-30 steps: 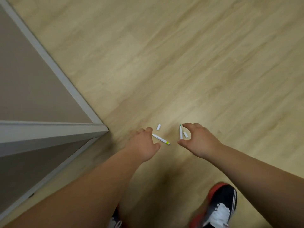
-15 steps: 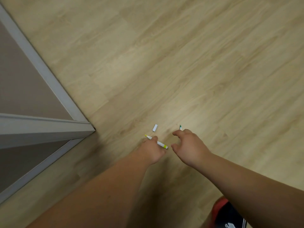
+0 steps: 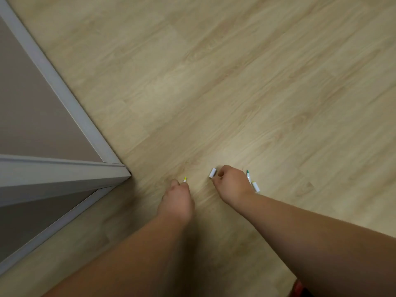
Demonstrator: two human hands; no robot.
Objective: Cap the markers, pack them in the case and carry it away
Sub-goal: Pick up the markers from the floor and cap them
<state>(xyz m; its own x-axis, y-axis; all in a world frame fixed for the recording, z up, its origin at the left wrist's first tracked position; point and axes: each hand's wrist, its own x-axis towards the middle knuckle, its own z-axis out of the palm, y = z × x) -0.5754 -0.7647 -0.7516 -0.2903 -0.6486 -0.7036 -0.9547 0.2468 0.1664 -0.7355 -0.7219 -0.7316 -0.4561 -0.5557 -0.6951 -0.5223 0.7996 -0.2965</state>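
Capping has barely begun: left hand [image 3: 176,197] grips the yellow marker [image 3: 185,179], right hand [image 3: 232,182] pinches a white cap [image 3: 212,173] at lower centre, while a green marker [image 3: 248,176] and its cap [image 3: 255,186] lie on the floor [image 3: 235,82], no case in view.

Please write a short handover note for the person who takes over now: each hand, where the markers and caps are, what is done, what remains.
Left hand: grips the white yellow-tipped marker, uncapped.
Right hand: fingers pinch a small white cap.
On the light wooden floor, right of the right hand: the white green-tipped marker, uncapped, with a second white cap beside it.
Done: no marker capped yet.
Left: cap both markers, pack them, carry the case away. No case is in view.
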